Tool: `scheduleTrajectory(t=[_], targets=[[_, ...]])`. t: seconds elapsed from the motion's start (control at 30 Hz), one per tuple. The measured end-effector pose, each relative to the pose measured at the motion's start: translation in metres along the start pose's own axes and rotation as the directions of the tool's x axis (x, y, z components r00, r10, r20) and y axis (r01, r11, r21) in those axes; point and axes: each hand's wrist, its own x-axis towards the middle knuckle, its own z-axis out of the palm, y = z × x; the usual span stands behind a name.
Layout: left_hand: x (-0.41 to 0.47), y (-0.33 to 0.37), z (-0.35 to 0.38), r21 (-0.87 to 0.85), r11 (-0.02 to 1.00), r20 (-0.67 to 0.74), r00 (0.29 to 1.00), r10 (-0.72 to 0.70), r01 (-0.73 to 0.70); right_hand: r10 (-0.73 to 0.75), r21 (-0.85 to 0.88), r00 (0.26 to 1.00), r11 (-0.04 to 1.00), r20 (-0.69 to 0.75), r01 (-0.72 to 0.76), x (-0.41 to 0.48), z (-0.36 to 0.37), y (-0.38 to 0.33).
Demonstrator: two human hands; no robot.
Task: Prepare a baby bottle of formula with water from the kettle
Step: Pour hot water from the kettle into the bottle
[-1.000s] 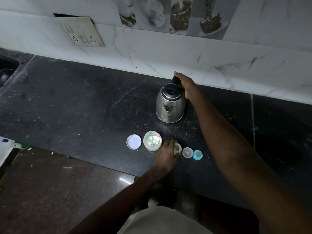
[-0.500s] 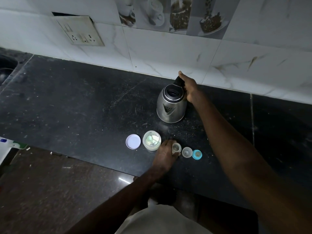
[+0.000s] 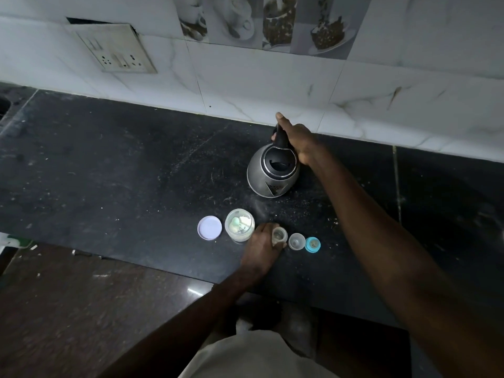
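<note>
Pouring seems about to begin: the right hand (image 3: 296, 143) grips the handle of the kettle (image 3: 272, 174), spout facing the open baby bottle (image 3: 279, 236) that the left hand (image 3: 260, 248) holds upright on the desk (image 3: 109, 173) beside the opened formula jar (image 3: 240, 225), leaving water, powder and capping undone.

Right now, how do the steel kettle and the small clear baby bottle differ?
The steel kettle is big, opaque, looks tipped spout-forward; the small clear baby bottle is tiny, see-through, upright. Right hand grips the kettle's black handle; left hand wraps the bottle. Shared: each held.
</note>
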Motion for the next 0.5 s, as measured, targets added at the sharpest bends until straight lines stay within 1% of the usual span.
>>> scheduleTrajectory(t=[0.07, 0.13, 0.3, 0.5], targets=[[0.000, 0.000, 0.000, -0.002, 1.000, -0.008, 1.000, 0.011, -0.011, -0.041, -0.041, 0.999, 0.998, 0.017, 0.041, -0.012, 0.000, -0.003], [0.000, 0.000, 0.001, 0.003, 1.000, -0.020, 1.000, 0.021, -0.021, -0.060, -0.042, 0.998, 0.997, 0.009, 0.060, -0.020, -0.004, -0.003], [-0.001, -0.002, 0.002, 0.005, 1.000, -0.025, 0.999, 0.023, -0.023, -0.067, 0.044, 0.994, 0.997, -0.082, 0.071, -0.034, -0.023, 0.003], [0.002, 0.000, 0.002, 0.014, 0.998, -0.026, 0.998, 0.058, -0.058, -0.075, 0.091, 0.983, 0.992, -0.169, 0.091, -0.050, -0.040, 0.017]])
